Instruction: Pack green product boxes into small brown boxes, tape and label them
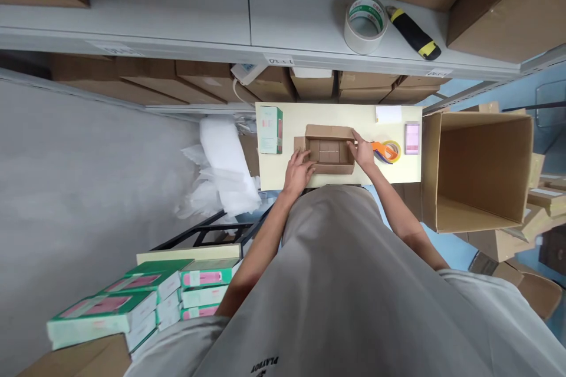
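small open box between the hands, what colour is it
The small open box is plain cardboard brown, inside and out; the head view shows it best.

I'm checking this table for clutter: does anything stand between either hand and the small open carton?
Nothing visible does. The left hand is at the left end of the carton, the right hand at its right end. The orange tape dispenser lies beyond the right hand, out of the way.
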Demonstrator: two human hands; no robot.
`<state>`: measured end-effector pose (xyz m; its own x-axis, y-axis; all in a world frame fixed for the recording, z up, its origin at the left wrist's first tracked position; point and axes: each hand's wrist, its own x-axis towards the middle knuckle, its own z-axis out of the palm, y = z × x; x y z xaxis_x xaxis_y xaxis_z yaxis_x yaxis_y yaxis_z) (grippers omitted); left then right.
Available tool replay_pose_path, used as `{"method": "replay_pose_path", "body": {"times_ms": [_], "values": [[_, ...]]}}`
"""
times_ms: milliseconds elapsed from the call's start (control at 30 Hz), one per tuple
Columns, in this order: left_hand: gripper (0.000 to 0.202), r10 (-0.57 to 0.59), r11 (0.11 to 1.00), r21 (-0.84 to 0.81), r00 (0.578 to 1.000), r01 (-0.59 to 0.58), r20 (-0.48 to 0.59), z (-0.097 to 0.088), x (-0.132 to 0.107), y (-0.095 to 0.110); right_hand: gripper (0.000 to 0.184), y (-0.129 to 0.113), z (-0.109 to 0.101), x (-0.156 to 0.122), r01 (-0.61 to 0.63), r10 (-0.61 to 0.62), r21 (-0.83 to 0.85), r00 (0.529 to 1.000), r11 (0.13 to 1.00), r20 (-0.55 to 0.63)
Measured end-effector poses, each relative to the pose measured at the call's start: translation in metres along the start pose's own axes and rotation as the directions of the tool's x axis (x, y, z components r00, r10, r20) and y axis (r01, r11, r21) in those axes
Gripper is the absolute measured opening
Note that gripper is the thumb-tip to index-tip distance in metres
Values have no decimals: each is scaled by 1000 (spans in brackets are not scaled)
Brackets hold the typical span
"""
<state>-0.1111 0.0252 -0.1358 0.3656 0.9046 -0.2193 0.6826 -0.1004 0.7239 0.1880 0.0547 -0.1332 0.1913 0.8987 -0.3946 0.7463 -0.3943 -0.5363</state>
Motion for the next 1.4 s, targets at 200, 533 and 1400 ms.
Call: {"method": "replay_pose_path", "body": {"times_ms": [200, 533, 1400], "values": [[45, -27, 999, -52, 974, 16, -225, -8, -9, -1, 68, 7, 2, -46, -107, 120, 119, 987, 987, -111], [60, -437, 893, -236, 864, 383, -249, -3, 11, -10, 21, -10, 9, -93, -310, 311, 21, 943, 950, -117], [28, -614, 751, -403, 330, 523, -717, 30, -292, 52, 24, -85, 65, -147, 516, -442, -154, 826, 843, 348]]}}
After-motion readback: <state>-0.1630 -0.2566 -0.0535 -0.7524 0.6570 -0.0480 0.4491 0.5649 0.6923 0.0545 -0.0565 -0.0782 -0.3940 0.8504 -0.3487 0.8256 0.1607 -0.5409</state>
